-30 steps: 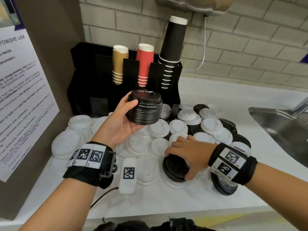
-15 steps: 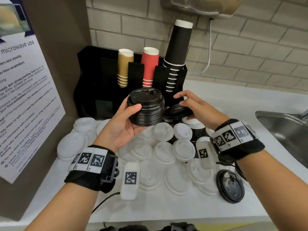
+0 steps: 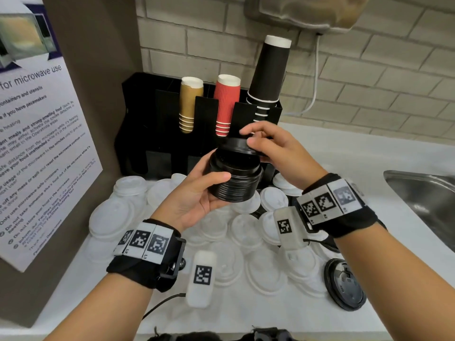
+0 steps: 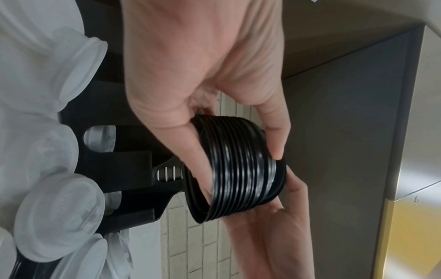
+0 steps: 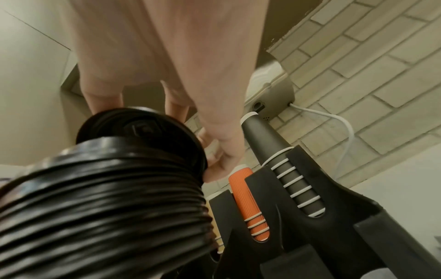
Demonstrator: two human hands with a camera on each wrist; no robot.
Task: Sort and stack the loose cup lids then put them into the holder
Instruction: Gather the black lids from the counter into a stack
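My left hand (image 3: pixel 197 195) grips a stack of black lids (image 3: pixel 235 180) above the counter, thumb in front and fingers behind; the same black stack (image 4: pixel 241 166) fills the left wrist view. My right hand (image 3: pixel 268 146) pinches one black lid (image 3: pixel 236 145) by its rim, held tilted just over the top of the stack. In the right wrist view that single lid (image 5: pixel 140 130) sits above the stack (image 5: pixel 102 198). The black holder (image 3: pixel 152 124) stands against the wall behind. Several white lids (image 3: pixel 246 232) lie loose on the counter, and one black lid (image 3: pixel 344 284) lies at the right.
The holder carries gold cups (image 3: pixel 189 104), red cups (image 3: pixel 226 104) and tall black cups (image 3: pixel 269 75). A steel sink (image 3: pixel 426 200) lies at the right. A microwave notice (image 3: pixel 37 143) hangs on the left panel. A white cable (image 3: pixel 315 77) runs down the brick wall.
My right hand picked a black lid off the counter a second ago, lifted it beside the stack, and now holds it over the stack's top. The left hand raised the stack slightly.
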